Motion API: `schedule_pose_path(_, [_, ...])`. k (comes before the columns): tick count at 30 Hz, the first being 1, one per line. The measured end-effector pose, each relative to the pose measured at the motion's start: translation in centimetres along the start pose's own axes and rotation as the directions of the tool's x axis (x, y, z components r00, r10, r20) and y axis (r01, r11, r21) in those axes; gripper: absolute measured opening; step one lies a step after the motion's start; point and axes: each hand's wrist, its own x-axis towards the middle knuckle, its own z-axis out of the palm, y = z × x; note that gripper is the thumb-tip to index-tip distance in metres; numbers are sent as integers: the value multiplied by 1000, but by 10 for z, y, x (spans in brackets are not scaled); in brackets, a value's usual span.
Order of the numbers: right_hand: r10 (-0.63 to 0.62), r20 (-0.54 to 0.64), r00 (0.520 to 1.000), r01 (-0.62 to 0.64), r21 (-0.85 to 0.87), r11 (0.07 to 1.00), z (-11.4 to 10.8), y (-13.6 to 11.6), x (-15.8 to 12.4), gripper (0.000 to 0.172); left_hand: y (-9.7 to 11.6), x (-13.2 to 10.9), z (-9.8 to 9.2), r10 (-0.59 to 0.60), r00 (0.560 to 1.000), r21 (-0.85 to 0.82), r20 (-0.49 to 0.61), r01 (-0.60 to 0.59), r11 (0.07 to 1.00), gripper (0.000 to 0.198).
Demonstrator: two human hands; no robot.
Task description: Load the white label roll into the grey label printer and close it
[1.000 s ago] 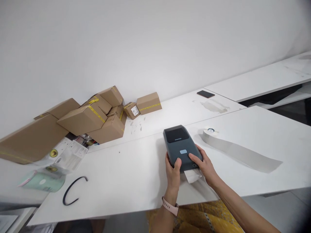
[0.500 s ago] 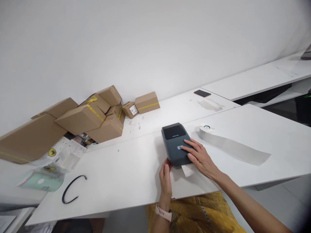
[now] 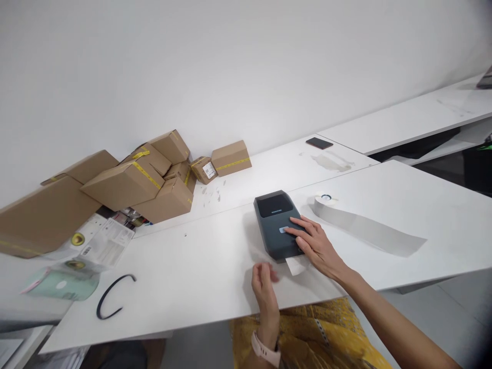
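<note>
A dark grey-blue label printer [image 3: 274, 225] lies on the white table, with a glossy black window at its far end. My right hand [image 3: 313, 243] rests on its right side, fingers stretched out and open, one fingertip at the pale blue button [image 3: 283, 230]. From the printer's near end sticks a short white paper strip [image 3: 295, 265]. Just off the near left corner, my left hand [image 3: 264, 284] is curled closed with nothing visible in it; its fingertips are blurred. Right of the printer stands a label roll [image 3: 325, 202], its long white strip [image 3: 372, 230] unwound across the table.
Several cardboard boxes [image 3: 123, 184] are piled at the back left. In front of them lie plastic packets [image 3: 109, 241], a green pouch [image 3: 63, 284] and a black headband [image 3: 103, 300]. A phone [image 3: 319, 143] lies near the wall. The table's front edge [image 3: 172, 332] runs before me.
My left hand has let go of the printer's near left corner and drawn back toward me, its fingers curling. My right hand stays on the printer. The view has shifted slightly.
</note>
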Motion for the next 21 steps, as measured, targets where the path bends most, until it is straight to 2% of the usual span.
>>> schedule_pose_path(1, [8,19,1000,-8,9,1000,-2,0,0,39,2,-10,3,-77,997,12,32,76,997,52])
schedule_pose_path(2, [15,35,999,-15,19,1000,-4,1,1,39,5,-18,7,-184,974,22,136,182,983,58])
schedule_pose_path(4, [22,49,999,-24,36,999,-7,1,2,41,13,-30,20,-347,863,33,366,361,932,67])
schedule_pose_path(5, [23,48,999,-25,41,999,-8,1,3,42,18,-32,27,-405,806,42,432,430,902,70])
schedule_pose_path(6, [24,46,999,-26,44,999,-9,1,3,43,22,-33,35,-442,767,39,465,481,876,72])
schedule_pose_path(7, [24,47,999,-26,46,999,-10,1,3,44,25,-32,42,-462,753,34,469,508,861,72])
schedule_pose_path(8, [25,47,999,-27,46,999,-11,1,4,45,27,-30,48,-466,760,25,452,512,859,68])
schedule_pose_path(12, [35,56,998,-37,40,999,-10,0,3,44,30,-27,61,-422,844,16,332,443,897,53])
schedule_pose_path(21, [35,30,999,-36,33,999,-5,2,2,41,22,-33,63,-403,865,-5,299,424,906,52])
